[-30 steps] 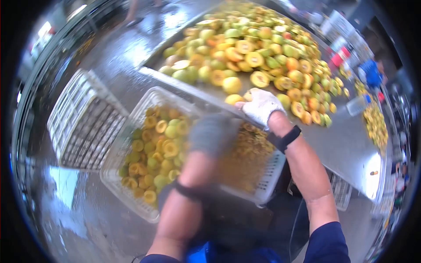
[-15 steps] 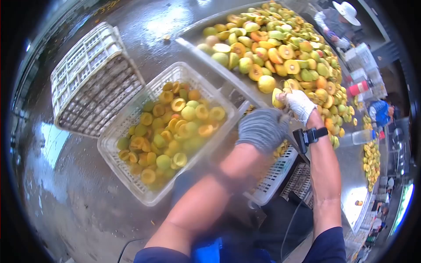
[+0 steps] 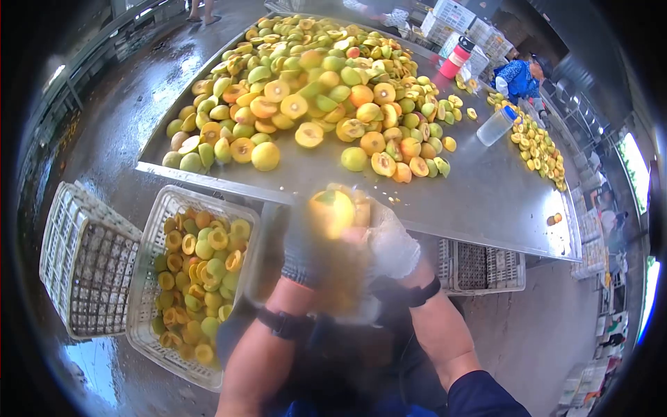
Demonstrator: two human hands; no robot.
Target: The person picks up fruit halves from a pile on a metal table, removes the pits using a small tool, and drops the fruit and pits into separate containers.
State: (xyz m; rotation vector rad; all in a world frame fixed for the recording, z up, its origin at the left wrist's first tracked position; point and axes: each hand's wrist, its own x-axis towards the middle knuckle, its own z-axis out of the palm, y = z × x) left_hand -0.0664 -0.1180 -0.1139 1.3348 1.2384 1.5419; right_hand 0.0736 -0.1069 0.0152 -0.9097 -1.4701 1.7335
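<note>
A cut yellow peach half is held up between my hands at the table's near edge, its pale face blurred. My left hand, in a grey knit glove, closes on its left side. From the right, my right hand, in a white glove, has its fingers curled against the same piece. Whether a small tool is also in the right fingers is hidden by blur. Beyond them lies a large heap of whole and halved peaches on the metal table.
Left of me a white crate holds peach halves, beside a tilted stacked crate. More crates sit under the table. A bottle, a pink flask and another pile are on top; a co-worker stands behind.
My view has swung right, so the heap and crates sit further left. Both hands have come back from the heap to the table's near edge, with the peach half between them.
</note>
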